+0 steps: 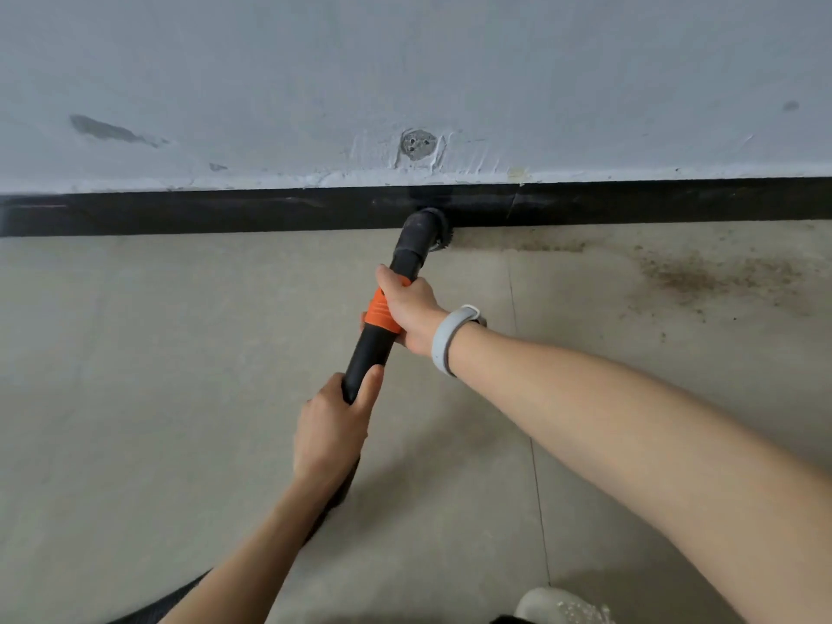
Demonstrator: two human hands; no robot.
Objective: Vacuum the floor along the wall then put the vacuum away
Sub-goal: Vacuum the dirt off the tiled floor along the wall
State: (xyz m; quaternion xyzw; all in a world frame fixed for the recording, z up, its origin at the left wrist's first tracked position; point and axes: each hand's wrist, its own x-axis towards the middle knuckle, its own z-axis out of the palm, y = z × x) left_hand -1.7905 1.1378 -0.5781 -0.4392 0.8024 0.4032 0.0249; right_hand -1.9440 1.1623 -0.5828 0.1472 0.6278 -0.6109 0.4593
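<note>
Pale wall (405,60) with black skirting (180,213) met a grey tiled floor (135,353); dirt (702,274) lay to the right. Vacuum wand (373,349) slanted to the skirting, brush nozzle (430,229) at the floor edge. Right hand (412,308) gripped the orange collar; left hand (331,432) gripped the lower end. Hose (180,596) ran mostly hidden under the left forearm.

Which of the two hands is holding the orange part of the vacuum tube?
The right hand, wearing the grey wristband; the left hand grips the black tube lower down.
</note>
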